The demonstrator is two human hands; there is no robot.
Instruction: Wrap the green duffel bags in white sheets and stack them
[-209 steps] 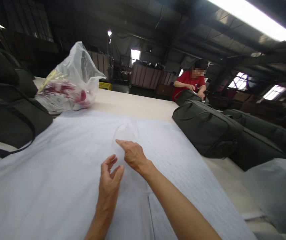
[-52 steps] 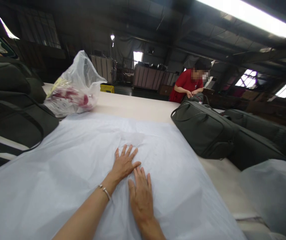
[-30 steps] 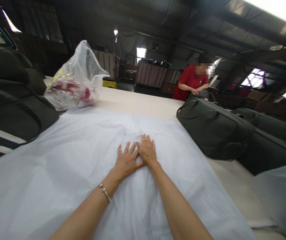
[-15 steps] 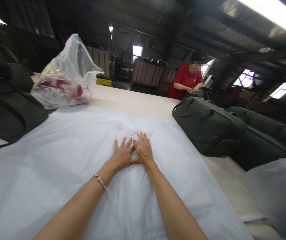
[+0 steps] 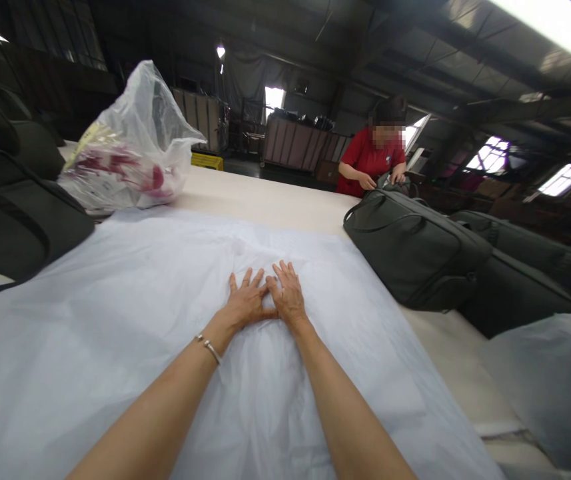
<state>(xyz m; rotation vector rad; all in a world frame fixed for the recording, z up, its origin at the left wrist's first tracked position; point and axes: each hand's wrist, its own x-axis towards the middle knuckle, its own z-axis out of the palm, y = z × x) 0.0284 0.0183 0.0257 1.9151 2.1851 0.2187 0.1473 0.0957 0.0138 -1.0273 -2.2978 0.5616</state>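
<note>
A large sheet of thin white plastic (image 5: 130, 300) lies spread over the table, wrinkled around my hands. My left hand (image 5: 249, 301) presses flat on it with the fingers spread, a metal bangle on the wrist. Close against it on the right, my right hand (image 5: 288, 293) also rests on the plastic, fingers stretched forward. The two hands meet at the thumbs. Neither hand holds anything that shows. Whatever is under the plastic is hidden.
Dark green bags stand at the left (image 5: 20, 207) and right (image 5: 415, 247). A clear plastic bag (image 5: 135, 160) with red and white contents sits on the cream table (image 5: 265, 197). Across it, a person in red (image 5: 372, 157) handles a bag. More plastic (image 5: 550, 380) lies at the lower right.
My hands stay pressed on the plastic, nearly in place; the left wrist has moved slightly up and right. The person across the table has moved their hands apart over the bag.
</note>
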